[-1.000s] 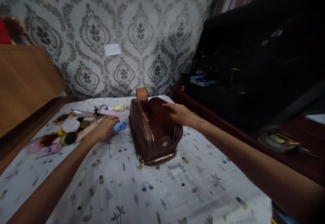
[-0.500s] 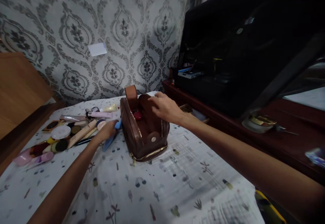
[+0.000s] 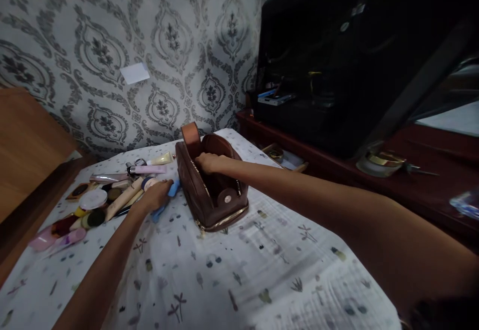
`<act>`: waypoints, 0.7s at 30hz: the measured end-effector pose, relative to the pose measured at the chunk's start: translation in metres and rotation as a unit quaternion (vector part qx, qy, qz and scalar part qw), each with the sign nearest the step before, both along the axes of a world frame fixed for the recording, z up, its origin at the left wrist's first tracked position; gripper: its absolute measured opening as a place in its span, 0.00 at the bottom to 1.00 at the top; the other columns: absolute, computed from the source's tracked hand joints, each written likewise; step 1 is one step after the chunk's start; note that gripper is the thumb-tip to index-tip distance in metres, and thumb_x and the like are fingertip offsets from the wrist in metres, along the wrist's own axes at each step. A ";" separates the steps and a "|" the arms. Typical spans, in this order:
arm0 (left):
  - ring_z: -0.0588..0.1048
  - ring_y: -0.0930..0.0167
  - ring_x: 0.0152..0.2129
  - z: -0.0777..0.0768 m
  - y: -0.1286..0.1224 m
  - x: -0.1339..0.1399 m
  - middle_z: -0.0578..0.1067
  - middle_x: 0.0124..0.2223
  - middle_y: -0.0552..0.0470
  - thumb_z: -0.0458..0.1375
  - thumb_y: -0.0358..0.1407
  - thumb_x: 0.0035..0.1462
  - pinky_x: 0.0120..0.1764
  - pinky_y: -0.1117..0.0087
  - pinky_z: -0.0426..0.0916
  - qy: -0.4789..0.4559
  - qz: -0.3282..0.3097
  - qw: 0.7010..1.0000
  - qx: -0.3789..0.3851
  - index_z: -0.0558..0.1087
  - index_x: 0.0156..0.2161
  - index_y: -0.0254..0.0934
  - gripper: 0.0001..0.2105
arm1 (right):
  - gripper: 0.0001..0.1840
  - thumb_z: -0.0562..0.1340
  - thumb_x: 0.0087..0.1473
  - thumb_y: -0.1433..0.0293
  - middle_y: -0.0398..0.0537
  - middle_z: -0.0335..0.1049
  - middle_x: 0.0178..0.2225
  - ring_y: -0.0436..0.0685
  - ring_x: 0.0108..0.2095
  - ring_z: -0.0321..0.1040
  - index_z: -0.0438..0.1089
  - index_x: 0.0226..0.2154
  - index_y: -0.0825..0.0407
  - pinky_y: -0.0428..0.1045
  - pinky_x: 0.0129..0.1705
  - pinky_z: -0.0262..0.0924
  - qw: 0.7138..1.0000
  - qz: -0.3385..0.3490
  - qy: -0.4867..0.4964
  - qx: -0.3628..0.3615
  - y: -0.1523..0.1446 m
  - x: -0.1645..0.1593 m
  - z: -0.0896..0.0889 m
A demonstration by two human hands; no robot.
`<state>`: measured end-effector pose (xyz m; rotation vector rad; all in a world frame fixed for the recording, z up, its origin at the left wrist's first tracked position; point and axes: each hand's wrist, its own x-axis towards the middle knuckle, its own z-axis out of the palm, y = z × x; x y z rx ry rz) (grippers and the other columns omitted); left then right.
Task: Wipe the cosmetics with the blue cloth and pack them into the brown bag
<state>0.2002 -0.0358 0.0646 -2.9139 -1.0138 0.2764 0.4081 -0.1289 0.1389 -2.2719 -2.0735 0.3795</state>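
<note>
A brown makeup bag [image 3: 200, 205] with its top unzipped stands on the patterned white cloth. My right hand [image 3: 210, 163] reaches down inside it, fingers curled; their tips and anything they hold are hidden by the bag's wall. Left of the bag, close to its side, my left hand [image 3: 157, 196] is closed around a slim blue item [image 3: 174, 187] whose ends stick out on both sides; its kind I cannot make out. Beside that hand lies a pile of cosmetics, with a white round compact [image 3: 93, 199], a beige tube [image 3: 123, 200] and a pink tube [image 3: 149, 169].
Against the wall on the right, a dark red cabinet [image 3: 322, 145] carries a large black screen [image 3: 318, 35]. Its drawer [image 3: 288, 159] is pulled out beside the cloth. A wooden board [image 3: 30, 140] rises at the left edge. A clear jar with a gold band [image 3: 379, 160] sits on the cabinet.
My right hand has moved from the bag's right rim down into its opening, covering the red item seen inside before. My left hand still grips the blue item. The view has shifted slightly.
</note>
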 end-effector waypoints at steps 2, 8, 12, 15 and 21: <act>0.75 0.62 0.46 0.000 0.001 -0.001 0.76 0.46 0.44 0.53 0.27 0.51 0.48 0.65 0.66 -0.001 -0.007 1.000 -0.009 0.69 0.47 0.37 0.17 | 0.21 0.60 0.56 0.77 0.57 0.72 0.54 0.65 0.54 0.70 0.72 0.52 0.49 0.56 0.52 0.66 1.000 -0.003 -0.003 -0.015 0.002 0.001 -0.002; 0.75 0.62 0.45 0.010 0.002 -0.003 0.76 0.48 0.42 0.53 0.28 0.52 0.49 0.65 0.66 0.017 -0.022 1.000 -0.008 0.72 0.44 0.35 0.13 | 0.23 0.61 0.56 0.76 0.60 0.70 0.55 0.66 0.53 0.70 0.70 0.54 0.51 0.56 0.51 0.67 0.999 0.000 -0.014 -0.030 0.001 0.006 -0.006; 0.76 0.60 0.43 0.026 -0.003 -0.025 0.76 0.46 0.40 0.51 0.28 0.56 0.47 0.63 0.67 0.040 0.004 0.999 0.020 0.73 0.42 0.35 0.11 | 0.25 0.61 0.56 0.75 0.59 0.69 0.55 0.66 0.54 0.69 0.68 0.56 0.48 0.57 0.52 0.66 0.999 0.000 -0.017 -0.029 -0.002 0.007 -0.009; 0.77 0.61 0.43 0.034 -0.012 -0.056 0.77 0.46 0.42 0.48 0.26 0.59 0.45 0.63 0.68 0.066 0.045 0.996 0.035 0.73 0.41 0.36 0.12 | 0.24 0.58 0.58 0.76 0.59 0.69 0.55 0.66 0.54 0.69 0.68 0.56 0.49 0.57 0.51 0.66 0.999 -0.003 -0.015 -0.031 -0.001 0.005 -0.011; 0.78 0.56 0.42 0.032 -0.028 -0.110 0.77 0.45 0.38 0.44 0.24 0.60 0.40 0.59 0.70 0.111 0.162 0.977 0.083 0.74 0.44 0.33 0.17 | 0.22 0.58 0.58 0.76 0.59 0.69 0.55 0.64 0.54 0.69 0.70 0.54 0.50 0.54 0.52 0.64 1.000 0.007 -0.013 -0.001 -0.004 0.003 -0.010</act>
